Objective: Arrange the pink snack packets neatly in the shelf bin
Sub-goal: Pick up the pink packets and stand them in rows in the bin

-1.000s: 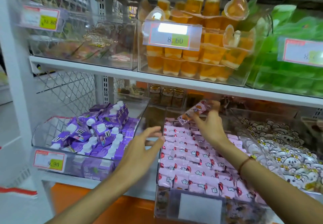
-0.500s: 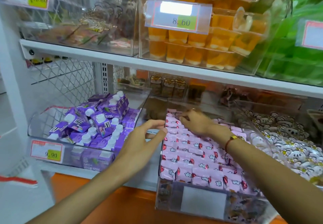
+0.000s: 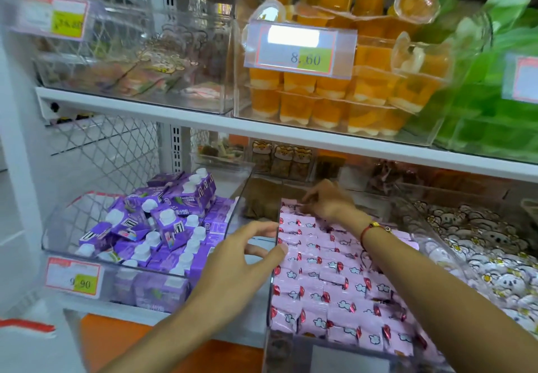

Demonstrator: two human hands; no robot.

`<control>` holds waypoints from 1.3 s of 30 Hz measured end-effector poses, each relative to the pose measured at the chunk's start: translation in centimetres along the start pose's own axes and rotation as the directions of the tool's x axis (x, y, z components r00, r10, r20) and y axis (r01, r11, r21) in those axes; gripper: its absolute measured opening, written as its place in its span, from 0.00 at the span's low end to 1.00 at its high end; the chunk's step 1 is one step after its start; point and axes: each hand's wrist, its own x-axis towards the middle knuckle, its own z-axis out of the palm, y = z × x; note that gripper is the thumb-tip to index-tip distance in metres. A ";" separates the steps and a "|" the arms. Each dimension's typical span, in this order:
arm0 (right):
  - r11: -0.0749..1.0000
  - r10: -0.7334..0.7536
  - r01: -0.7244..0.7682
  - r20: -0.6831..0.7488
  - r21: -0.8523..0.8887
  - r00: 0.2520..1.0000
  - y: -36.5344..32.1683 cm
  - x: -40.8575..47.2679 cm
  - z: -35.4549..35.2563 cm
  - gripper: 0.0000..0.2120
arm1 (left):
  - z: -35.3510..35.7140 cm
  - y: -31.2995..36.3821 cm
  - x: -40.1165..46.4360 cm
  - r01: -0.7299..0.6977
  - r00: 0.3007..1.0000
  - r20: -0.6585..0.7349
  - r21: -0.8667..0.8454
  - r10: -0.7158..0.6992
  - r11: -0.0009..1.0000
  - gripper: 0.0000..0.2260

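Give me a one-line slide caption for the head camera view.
Right hand tidies pink snack packets at the bin's back; left hand steadies its wall.

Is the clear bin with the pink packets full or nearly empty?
Nearly full. Pink snack packets lie in rows over almost the whole bin; only its far left corner, beside the right hand, shows bare.

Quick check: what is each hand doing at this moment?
Left hand: open, fingers at the clear bin wall.
Right hand: down on the pink packets at the back; grip unclear.

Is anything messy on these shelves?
Yes. The purple cartons with white caps are heaped at all angles in their clear bin, unlike the pink snack packets, which lie in tidy rows.
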 end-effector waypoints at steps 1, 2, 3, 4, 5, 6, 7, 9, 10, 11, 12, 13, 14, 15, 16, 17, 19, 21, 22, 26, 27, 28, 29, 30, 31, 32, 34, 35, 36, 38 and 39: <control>0.997 0.013 -0.014 0.022 0.071 1.000 0.1 0.1 -0.2 0.05 | 0.0 0.0 0.0 0.001 1.000 0.000 -0.005 -0.001 1.000 0.10; 0.991 0.017 -0.022 0.037 0.131 0.999 0.1 0.1 -0.3 0.05 | 0.0 0.0 0.0 0.002 1.000 -0.001 -0.009 -0.002 1.000 0.10; 0.986 0.015 -0.021 0.033 0.164 0.999 0.1 0.0 -0.4 0.06 | 0.0 0.0 0.0 0.002 1.000 0.000 -0.012 -0.002 1.000 0.10; 0.984 0.017 -0.017 0.005 0.178 1.000 0.0 0.0 -0.4 0.07 | 0.0 0.0 0.0 0.000 1.000 0.001 -0.014 0.000 1.000 0.10; 0.984 0.019 -0.008 -0.057 0.178 0.998 -0.2 -0.1 -0.4 0.07 | 0.0 0.0 0.0 -0.002 1.000 0.001 -0.017 0.002 1.000 0.10; 0.982 0.027 0.002 -0.149 0.189 0.988 -0.4 -0.2 -0.5 0.06 | 0.0 0.0 0.1 -0.004 1.000 0.000 -0.019 0.004 1.000 0.10; 0.968 0.051 0.014 -0.248 0.252 0.967 -0.6 -0.5 -0.6 0.05 | 0.0 0.0 0.1 -0.006 1.000 0.000 -0.020 0.006 1.000 0.10; 0.861 0.168 0.052 -0.380 0.506 0.910 -1.0 -1.5 -1.2 0.05 | -0.1 0.0 0.1 -0.015 1.000 -0.001 -0.018 0.015 1.000 0.10; 0.770 0.242 0.075 -0.398 0.634 0.885 -1.2 -2.3 -1.7 0.05 | -0.1 -0.1 0.1 -0.019 1.000 -0.006 -0.013 0.019 1.000 0.10; 0.662 0.315 0.098 -0.394 0.743 0.863 -1.3 -3.4 -2.2 0.04 | -0.1 -0.1 0.1 -0.025 1.000 -0.016 0.003 0.025 1.000 0.10; 0.547 0.379 0.119 -0.372 0.829 0.847 -1.4 -4.7 -2.8 0.05 | -0.1 -0.1 0.1 -0.033 0.999 -0.035 0.031 0.034 0.999 0.11; 0.446 0.426 0.130 -0.339 0.885 0.839 -1.6 -5.9 -3.4 0.06 | -0.1 -0.1 0.1 -0.044 0.997 -0.061 0.065 0.048 0.997 0.14; 0.370 0.453 0.129 -0.301 0.920 0.839 -1.7 -7.2 -4.0 0.06 | -0.2 0.0 0.0 -0.065 0.993 -0.090 0.094 0.074 0.993 0.17; 0.321 0.462 0.117 -0.263 0.940 0.847 -1.8 -8.5 -4.6 0.05 | -0.2 0.2 -0.1 -0.104 0.986 -0.115 0.113 0.117 0.988 0.21; 0.290 0.448 0.101 -0.228 0.952 0.864 -1.9 -9.7 -5.0 0.05 | -0.2 0.4 -0.1 -0.166 0.975 -0.126 0.132 0.182 0.977 0.24; 0.266 0.418 0.086 -0.195 0.960 0.887 -2.1 -10.9 -5.3 0.06 | -0.2 0.6 -0.2 -0.238 0.959 -0.116 0.156 0.257 0.959 0.27; 0.232 0.354 0.055 -0.137 0.971 0.925 -2.6 -13.1 -5.4 0.08 | 0.0 1.3 -0.5 -0.376 0.915 -0.062 0.223 0.398 0.899 0.29; 0.194 0.306 0.014 -0.074 0.981 0.949 -3.1 -14.6 -5.2 0.08 | 0.2 1.8 -0.5 -0.497 0.854 -0.003 0.293 0.521 0.817 0.25; 0.168 0.283 -0.009 -0.039 0.986 0.958 -3.3 -15.1 -5.3 0.07 | 0.3 2.0 -0.6 -0.533 0.830 0.005 0.304 0.558 0.790 0.22; 0.273 0.223 -0.067 0.005 0.960 0.975 -3.2 -15.7 -6.2 0.11 | 0.2 3.0 -0.7 -0.343 0.934 -0.131 -0.074 0.332 0.936 0.07; 0.418 0.203 -0.028 -0.063 0.908 0.977 -2.9 -15.9 -6.3 0.12 | 0.1 3.1 -0.6 -0.226 0.970 -0.137 -0.217 0.199 0.950 0.04; 0.590 0.149 0.051 -0.171 0.806 0.974 -2.6 -16.1 -6.4 0.14 | 0.0 3.3 -0.6 -0.130 0.986 -0.141 -0.294 0.091 0.947 0.03; 0.735 0.038 0.164 -0.281 0.658 0.959 -2.5 -16.4 -6.5 0.16 | -0.1 3.3 -0.5 -0.065 0.989 -0.149 -0.311 0.019 0.948 0.04; 0.823 -0.113 0.287 -0.353 0.490 0.929 -2.7 -16.8 -6.6 0.19 | -0.2 3.2 -0.4 -0.023 0.988 -0.151 -0.304 -0.024 0.953 0.05; 0.858 -0.270 0.398 -0.373 0.325 0.888 -2.9 -17.1 -6.6 0.23 | -0.3 3.1 -0.5 0.001 0.989 -0.143 -0.294 -0.045 0.956 0.07; 0.862 -0.398 0.477 -0.355 0.171 0.846 -3.0 -17.2 -6.3 0.25 | -0.3 3.1 -0.5 0.012 0.990 -0.128 -0.286 -0.050 0.958 0.08; 0.834 -0.541 0.548 -0.296 -0.065 0.788 -3.4 -17.1 -5.7 0.26 | -0.2 3.1 -0.7 0.017 0.994 -0.095 -0.272 -0.045 0.962 0.11; 0.824 -0.563 0.554 -0.279 -0.117 0.778 -3.5 -17.1 -5.5 0.23 | -0.1 3.2 -0.7 0.020 0.995 -0.090 -0.263 -0.045 0.965 0.13; 0.823 -0.565 0.557 -0.274 -0.113 0.778 -3.6 -17.0 -5.2 0.21 | 0.0 3.3 -0.7 0.023 0.994 -0.098 -0.265 -0.051 0.964 0.15; 0.832 -0.518 0.553 -0.302 0.039 0.800 -3.4 -16.9 -4.9 0.18 | -0.1 3.6 -0.6 0.036 0.990 -0.122 -0.305 -0.076 0.952 0.19; 0.836 -0.452 0.522 -0.326 0.171 0.830 -3.2 -16.7 -4.8 0.17 | -0.3 3.6 -0.5 0.031 0.988 -0.133 -0.317 -0.077 0.948 0.20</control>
